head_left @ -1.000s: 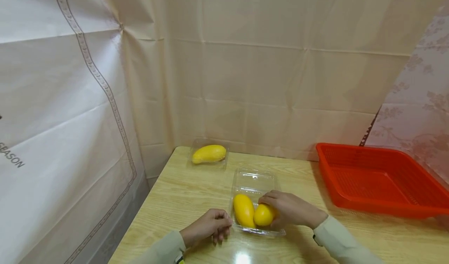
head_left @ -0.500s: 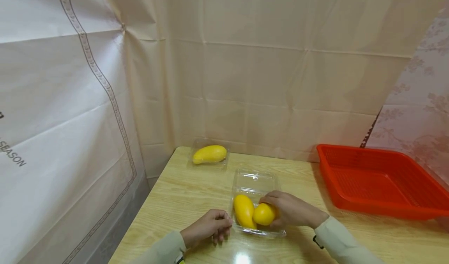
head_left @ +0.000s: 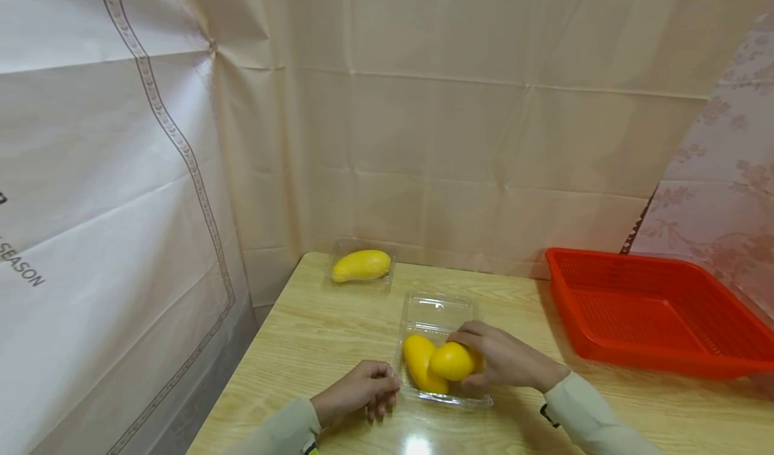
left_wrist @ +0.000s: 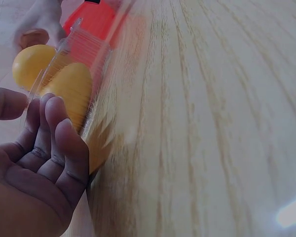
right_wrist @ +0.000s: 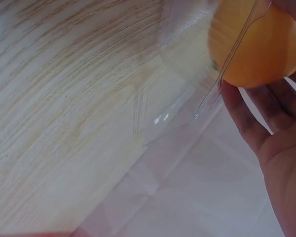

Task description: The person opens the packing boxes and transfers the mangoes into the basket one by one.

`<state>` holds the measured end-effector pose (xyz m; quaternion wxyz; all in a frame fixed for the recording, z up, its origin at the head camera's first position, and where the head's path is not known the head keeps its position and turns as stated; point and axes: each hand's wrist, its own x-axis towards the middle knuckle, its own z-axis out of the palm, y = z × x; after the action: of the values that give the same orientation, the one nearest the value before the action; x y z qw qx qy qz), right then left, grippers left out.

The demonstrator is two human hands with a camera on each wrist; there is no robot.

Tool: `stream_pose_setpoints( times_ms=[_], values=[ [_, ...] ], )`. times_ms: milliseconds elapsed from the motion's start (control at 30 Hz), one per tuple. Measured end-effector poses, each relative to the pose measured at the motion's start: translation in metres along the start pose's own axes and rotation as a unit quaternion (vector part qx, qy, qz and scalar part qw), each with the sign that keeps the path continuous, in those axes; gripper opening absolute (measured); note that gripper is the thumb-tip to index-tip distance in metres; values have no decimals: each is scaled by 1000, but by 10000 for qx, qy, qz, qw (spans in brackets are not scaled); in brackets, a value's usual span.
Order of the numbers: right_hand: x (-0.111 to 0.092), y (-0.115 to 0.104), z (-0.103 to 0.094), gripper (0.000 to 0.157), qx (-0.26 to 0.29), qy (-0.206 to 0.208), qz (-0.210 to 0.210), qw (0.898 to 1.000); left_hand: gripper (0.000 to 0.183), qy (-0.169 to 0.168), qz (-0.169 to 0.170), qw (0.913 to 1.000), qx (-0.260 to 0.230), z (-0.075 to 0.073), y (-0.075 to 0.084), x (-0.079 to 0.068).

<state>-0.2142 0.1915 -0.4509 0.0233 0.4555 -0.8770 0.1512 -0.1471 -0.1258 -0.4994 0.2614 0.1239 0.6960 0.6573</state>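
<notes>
Tabletop (head_left: 290,347), right hand (head_left: 506,358) round fruit (head_left: 452,362)

In the head view, we observe diffuse light, a white glare spot on the table (head_left: 320,327), and a soft shadow beside the red basket (head_left: 659,363). In both wrist views, we note haze; the left hand (left_wrist: 42,170) is shaded, and glints mark the clear container (right_wrist: 185,74).

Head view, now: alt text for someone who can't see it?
Right hand grips a yellow fruit partly hiding a second yellow fruit in an open clear container on a wooden table; left hand touches the container's left edge. Farther back sits a third yellow fruit in another clear container; a red basket is at right.
</notes>
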Motion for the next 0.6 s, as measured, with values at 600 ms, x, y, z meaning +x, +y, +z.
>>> stream_pose_setpoints(
  times_ms=[600],
  values=[
    [-2,1,-7,66,-78,599,-170,9980,30,4,0,10000,9,1,1,-1]
  ],
)
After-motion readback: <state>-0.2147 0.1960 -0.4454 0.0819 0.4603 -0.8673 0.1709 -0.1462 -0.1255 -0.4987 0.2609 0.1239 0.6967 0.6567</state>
